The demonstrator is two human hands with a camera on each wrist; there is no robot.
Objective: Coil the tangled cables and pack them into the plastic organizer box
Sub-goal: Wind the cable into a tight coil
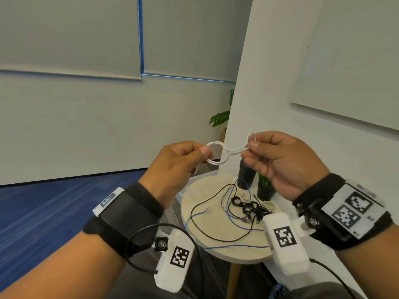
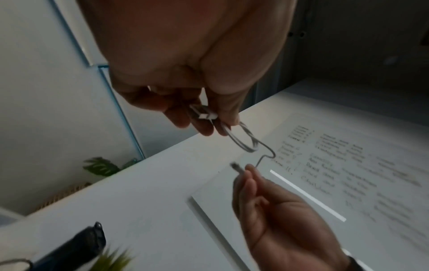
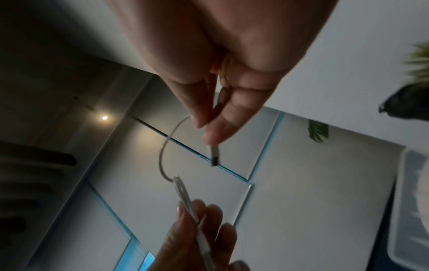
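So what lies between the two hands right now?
Only a loose stretch of the white cable, running from the left hand to the right hand; head view.

Two dark plant pots (image 1: 266, 192) on a round table (image 1: 235, 254); whiteboard (image 1: 354, 67) alongside.

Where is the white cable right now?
In the head view the white cable is held in the air between the left hand and right hand, above the round table.

The whiteboard (image 2: 348, 165) carried handwritten lines, too blurred to read. The wrist-camera housings (image 1: 285, 236) and wristband (image 1: 354, 208) bore only black-and-white square marker codes, no words.
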